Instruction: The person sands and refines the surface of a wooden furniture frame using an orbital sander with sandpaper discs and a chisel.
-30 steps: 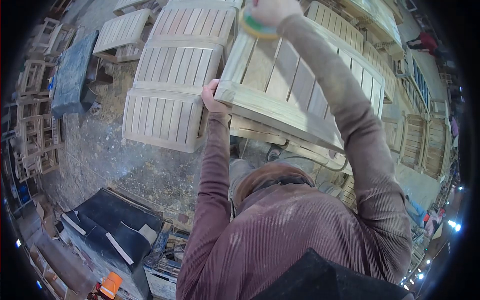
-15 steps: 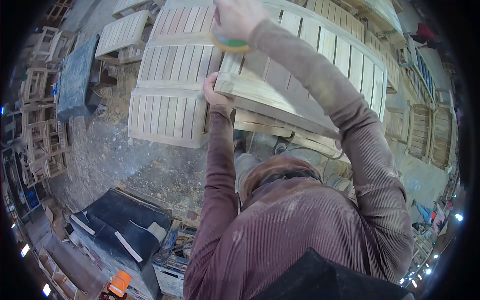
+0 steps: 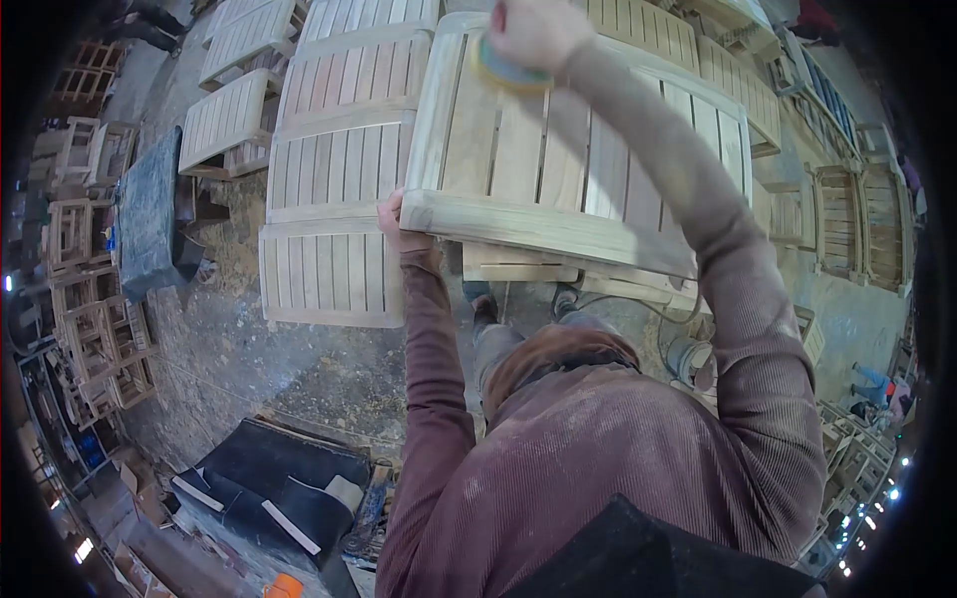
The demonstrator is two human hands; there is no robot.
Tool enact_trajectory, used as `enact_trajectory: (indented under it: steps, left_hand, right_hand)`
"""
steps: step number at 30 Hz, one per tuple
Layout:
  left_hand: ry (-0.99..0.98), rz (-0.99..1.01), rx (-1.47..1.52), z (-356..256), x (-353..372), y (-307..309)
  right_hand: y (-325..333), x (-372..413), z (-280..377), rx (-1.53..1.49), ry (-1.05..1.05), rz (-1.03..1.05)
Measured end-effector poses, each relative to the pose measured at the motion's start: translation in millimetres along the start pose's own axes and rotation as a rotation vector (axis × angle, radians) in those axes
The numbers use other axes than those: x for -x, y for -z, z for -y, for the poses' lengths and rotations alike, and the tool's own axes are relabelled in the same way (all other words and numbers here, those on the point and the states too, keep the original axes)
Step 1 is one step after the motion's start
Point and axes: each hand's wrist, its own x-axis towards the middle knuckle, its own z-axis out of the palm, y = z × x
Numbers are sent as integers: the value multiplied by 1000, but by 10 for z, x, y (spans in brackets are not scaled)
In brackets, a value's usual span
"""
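on one panel (image 3: 598, 169), right hand (image 3: 533, 30) holds one sander (image 3: 508, 72).

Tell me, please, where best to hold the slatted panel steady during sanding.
Grip the slatted panel at its near-left corner, coming from the left: the thick frame rail overhangs there and is easy to wrap, as the left hand does, clear of the right hand and its sanding pad.
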Motion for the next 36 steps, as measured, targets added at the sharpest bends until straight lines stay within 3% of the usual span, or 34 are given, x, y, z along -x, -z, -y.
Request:
enact_trajectory:
  steps: [1, 3, 5, 7, 9, 10, 11, 13, 15, 17, 18, 20, 22, 24, 26, 28, 29, 31, 32, 34, 35, 36]
  left_hand:
    - [-2, 1, -1, 49, -5, 16]
    - [210, 92, 778, 143, -10, 40]
    - [154, 105, 683, 255, 3, 96]
    - [81, 122, 601, 116, -3, 40]
    - [210, -122, 262, -279, 149, -133]
    - [208, -109, 281, -301, 202, -149]
    - [191, -97, 308, -262, 218, -140]
    - [256, -9, 437, -257, 204, -83]
    - [248, -20, 340, -447, 257, -151]
    - [320, 44, 535, 135, 29, 71]
    - [306, 62, 543, 162, -33, 126]
    - [477, 129, 461, 129, -198, 214]
    - [553, 213, 436, -223, -364, 175]
    - [351, 341, 65, -326, -544, 154]
    - [324, 277, -8, -877, -454, -183]
    - [-51, 473, -532, -1146, -396, -450]
    - [-54, 461, -529, -1330, -303, -627]
    - [-285, 532, -1156, -1657, 16, -954]
    - [-288, 515, -1144, -1789, 161, -1109]
    - [-125, 825, -1259, -1962, 419, -1365]
    - [-133, 814, -1253, -1941, 516, -1498]
    - [-134, 944, -1299, -1895, 623, -1600]
  right_hand:
    - [-155, -326, -282, 171, 114, -93]
    - [-283, -609, -594, 339, 217, -189]
    - [-179, -483, -612, 76, -85, -296]
    - [-321, -264, -732, 70, -41, -355]
    - [-338, 158, -758, 29, 27, -334]
    - [-256, 447, -684, -11, 49, -293]
    - [-279, 713, -650, -52, 76, -400]
    - [-130, 1224, -567, -121, 67, -307]
    - [-4, 1660, -534, -161, 67, -217]
    - [94, 2022, -538, -153, 35, -165]
    - [126, 2170, -601, -148, 30, -187]
    - [161, 2443, -788, -400, -5, -348]
    - [227, 2739, -992, -521, -202, -422]
    - [316, 3077, -1144, -496, -396, -537]
    - [287, 3381, -1346, -492, -543, -667]
    - [89, 3729, -1642, -390, -667, -811]
    - [37, 3864, -1765, -391, -654, -813]
    - [-10, 4133, -1982, -330, -822, -871]
    - [7, 4207, -2091, -327, -803, -881]
    - [15, 4378, -2277, -336, -938, -813]
    - [-4, 4443, -2400, -345, -930, -818]
    - [31, 4449, -2485, -347, -923, -828]
